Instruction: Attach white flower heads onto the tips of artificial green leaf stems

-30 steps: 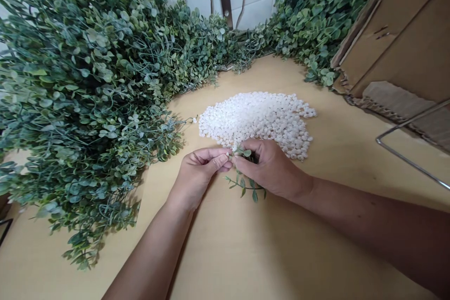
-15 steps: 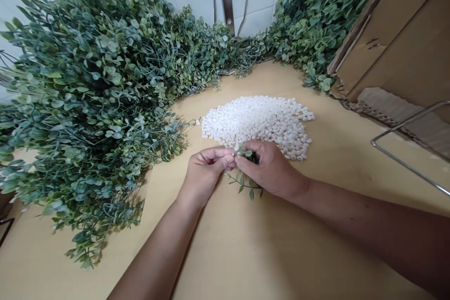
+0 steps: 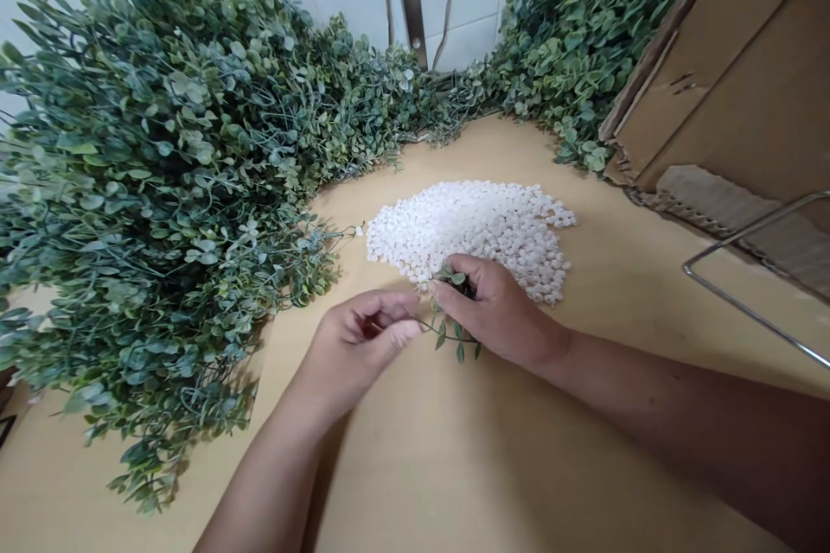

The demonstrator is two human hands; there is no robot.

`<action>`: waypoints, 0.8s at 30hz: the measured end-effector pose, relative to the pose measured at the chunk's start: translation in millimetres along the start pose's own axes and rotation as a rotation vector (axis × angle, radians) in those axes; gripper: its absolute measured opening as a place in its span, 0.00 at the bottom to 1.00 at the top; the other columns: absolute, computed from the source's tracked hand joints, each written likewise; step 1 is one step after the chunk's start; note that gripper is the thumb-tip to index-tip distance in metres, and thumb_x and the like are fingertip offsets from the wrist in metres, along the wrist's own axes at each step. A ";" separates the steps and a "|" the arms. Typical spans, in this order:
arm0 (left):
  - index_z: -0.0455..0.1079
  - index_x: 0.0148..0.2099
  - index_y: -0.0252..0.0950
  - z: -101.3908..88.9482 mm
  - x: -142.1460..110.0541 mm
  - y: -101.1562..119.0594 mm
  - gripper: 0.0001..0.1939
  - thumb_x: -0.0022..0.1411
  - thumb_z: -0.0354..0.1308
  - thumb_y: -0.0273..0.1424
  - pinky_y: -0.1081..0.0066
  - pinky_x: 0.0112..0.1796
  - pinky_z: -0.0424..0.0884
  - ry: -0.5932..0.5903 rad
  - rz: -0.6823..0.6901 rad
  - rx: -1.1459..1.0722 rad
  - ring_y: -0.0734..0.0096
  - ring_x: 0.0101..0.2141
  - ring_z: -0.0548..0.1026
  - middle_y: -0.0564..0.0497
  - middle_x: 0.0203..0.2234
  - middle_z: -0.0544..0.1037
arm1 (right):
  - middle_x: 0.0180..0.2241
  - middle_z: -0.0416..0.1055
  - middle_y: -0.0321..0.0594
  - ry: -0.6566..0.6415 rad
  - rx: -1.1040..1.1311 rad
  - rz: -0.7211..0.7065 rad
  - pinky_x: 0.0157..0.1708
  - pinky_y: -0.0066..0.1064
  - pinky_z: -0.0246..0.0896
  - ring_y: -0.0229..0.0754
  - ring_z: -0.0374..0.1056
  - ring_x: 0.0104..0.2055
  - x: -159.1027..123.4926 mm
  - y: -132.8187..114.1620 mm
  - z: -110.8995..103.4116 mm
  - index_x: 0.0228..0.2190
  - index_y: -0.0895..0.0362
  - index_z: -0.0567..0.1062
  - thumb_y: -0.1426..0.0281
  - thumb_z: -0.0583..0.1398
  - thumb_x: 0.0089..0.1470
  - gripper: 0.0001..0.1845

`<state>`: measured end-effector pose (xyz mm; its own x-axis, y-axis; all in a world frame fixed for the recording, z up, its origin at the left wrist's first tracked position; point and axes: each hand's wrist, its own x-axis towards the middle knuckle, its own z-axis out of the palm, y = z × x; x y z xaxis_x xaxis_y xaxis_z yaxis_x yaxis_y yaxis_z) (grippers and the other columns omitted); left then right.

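Observation:
My right hand (image 3: 502, 307) is closed around an artificial leafy sprig (image 3: 459, 281), thumb and forefinger pinching its upper part at the near edge of a pile of small white plastic beads (image 3: 467, 220). Thin stems with small green leaves hang below those fingers. To the left, my left hand (image 3: 367, 341) has its thumb and fingers drawn together at the tip of one lower stem. A small whitish piece shows at the sprig's upper end, by my right thumb. The palm side of my right hand hides part of the sprig.
A large heap of artificial greenery (image 3: 175, 164) fills the left side of the tan table (image 3: 415, 467). More greenery (image 3: 577, 34) lies at the back right. A cardboard box (image 3: 739, 60) and a bent metal wire frame (image 3: 745, 302) stand on the right.
My left hand has moved down and left, away from my right fingertips, to a lower stem of the sprig. My right hand keeps its hold nearly in place.

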<state>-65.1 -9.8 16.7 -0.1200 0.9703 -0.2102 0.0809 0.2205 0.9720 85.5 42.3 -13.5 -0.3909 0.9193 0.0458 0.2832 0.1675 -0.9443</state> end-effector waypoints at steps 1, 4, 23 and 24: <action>0.77 0.27 0.32 2.0 -0.4 -1.6 0.09 0.38 0.69 0.27 0.81 0.24 0.64 -0.022 -0.005 0.010 0.81 0.20 0.67 0.54 0.18 0.74 | 0.17 0.47 0.29 0.009 -0.003 -0.006 0.22 0.20 0.42 0.25 0.45 0.22 -0.3 -1.0 -1.2 0.17 0.59 0.54 0.68 0.53 0.49 0.15; 0.75 0.25 0.31 6.1 1.6 -8.4 0.06 0.41 0.67 0.26 0.80 0.25 0.64 -0.052 -0.003 0.018 0.81 0.21 0.67 0.54 0.18 0.74 | 0.18 0.49 0.28 -0.078 0.071 0.025 0.22 0.20 0.43 0.24 0.46 0.22 -2.2 -5.9 -5.5 0.19 0.59 0.57 0.66 0.55 0.47 0.14; 0.75 0.31 0.32 1.2 19.6 -17.4 0.13 0.42 0.67 0.35 0.76 0.27 0.67 0.068 0.069 -0.045 0.78 0.22 0.69 0.52 0.21 0.75 | 0.16 0.56 0.32 -0.164 -0.240 0.056 0.21 0.21 0.43 0.27 0.51 0.20 -5.4 -4.9 0.0 0.17 0.60 0.61 0.66 0.55 0.44 0.12; 0.75 0.31 0.33 -0.7 23.6 -19.9 0.11 0.44 0.65 0.34 0.75 0.28 0.67 0.099 0.104 0.027 0.77 0.23 0.70 0.51 0.23 0.76 | 0.16 0.56 0.31 -0.153 -0.234 0.045 0.21 0.21 0.43 0.27 0.51 0.20 -4.7 -4.2 -0.5 0.17 0.60 0.61 0.67 0.55 0.44 0.11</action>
<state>-70.2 8.6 -7.5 -0.2061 0.9739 -0.0954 0.1241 0.1227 0.9847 86.6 37.4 -9.7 -0.4956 0.8664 -0.0611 0.4910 0.2214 -0.8426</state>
